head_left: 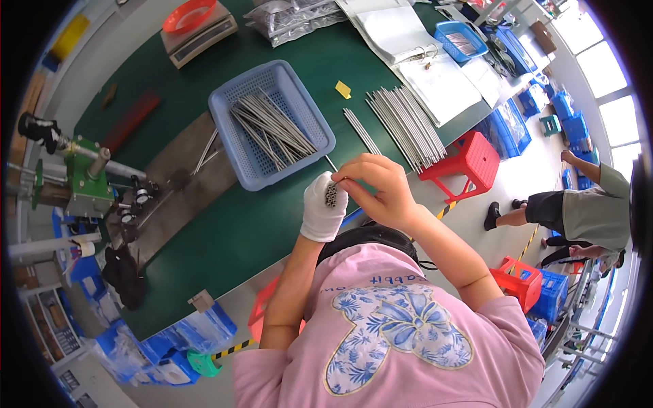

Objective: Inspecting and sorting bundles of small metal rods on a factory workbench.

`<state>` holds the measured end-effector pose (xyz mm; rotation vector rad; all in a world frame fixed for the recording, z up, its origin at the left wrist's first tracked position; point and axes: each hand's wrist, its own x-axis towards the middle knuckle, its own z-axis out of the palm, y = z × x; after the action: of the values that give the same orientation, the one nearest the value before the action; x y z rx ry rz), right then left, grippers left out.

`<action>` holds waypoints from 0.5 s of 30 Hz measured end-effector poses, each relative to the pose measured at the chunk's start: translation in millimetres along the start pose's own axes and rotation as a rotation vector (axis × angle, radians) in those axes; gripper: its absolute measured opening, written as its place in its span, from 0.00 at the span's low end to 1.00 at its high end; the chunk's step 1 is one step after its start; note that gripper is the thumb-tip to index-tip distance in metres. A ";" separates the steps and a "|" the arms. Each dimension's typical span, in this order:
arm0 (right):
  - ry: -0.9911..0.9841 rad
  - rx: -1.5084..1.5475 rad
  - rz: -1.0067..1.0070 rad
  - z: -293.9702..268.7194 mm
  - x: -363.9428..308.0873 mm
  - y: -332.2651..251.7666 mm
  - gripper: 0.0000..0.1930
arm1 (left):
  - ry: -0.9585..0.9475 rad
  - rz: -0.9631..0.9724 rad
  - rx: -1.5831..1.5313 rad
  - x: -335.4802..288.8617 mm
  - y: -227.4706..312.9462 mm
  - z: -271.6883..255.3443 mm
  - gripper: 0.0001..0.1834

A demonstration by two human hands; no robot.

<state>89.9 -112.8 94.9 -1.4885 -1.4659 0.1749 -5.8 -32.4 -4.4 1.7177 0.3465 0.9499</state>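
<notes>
My left hand (322, 212), in a white glove, is closed around a bundle of thin metal tubes (331, 197), whose hollow ends face up at me. Bare, my right hand (381, 185) is closed, with thumb and forefinger pinched at the edge of the bundle; what is between those fingertips is too small to make out. One thin rod end (331, 163) shows just beyond my hands. Past them stands a blue plastic basket (317, 112) with a loose heap of metal tubes (272, 129). Right of it, a few tubes (361, 131) and a wide row of tubes (406, 129) lie on the table.
The green table (224, 234) carries a green clamping fixture (92, 173) at left, a scale (198, 37) with a red bowl (188, 15), an open binder (435, 75) and a yellow tag (343, 90). A red stool (469, 163) stands at right; another person (585, 211) is beyond.
</notes>
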 end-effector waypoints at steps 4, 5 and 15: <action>-0.017 -0.017 -0.020 3.1 4.1 3.7 0.07 | -0.008 -0.018 -0.008 0.4 -6.6 2.1 0.07; -0.014 -0.029 -0.033 2.9 5.3 4.3 0.07 | 0.004 -0.016 -0.008 0.9 -8.6 1.7 0.07; -0.138 -0.321 -0.148 -5.1 25.8 -2.9 0.07 | -0.030 -0.017 -0.014 13.9 -11.1 1.2 0.10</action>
<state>98.2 -95.1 112.7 -1.6379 -1.7724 -0.0521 6.4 -20.2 -8.6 1.7122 0.3332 0.9109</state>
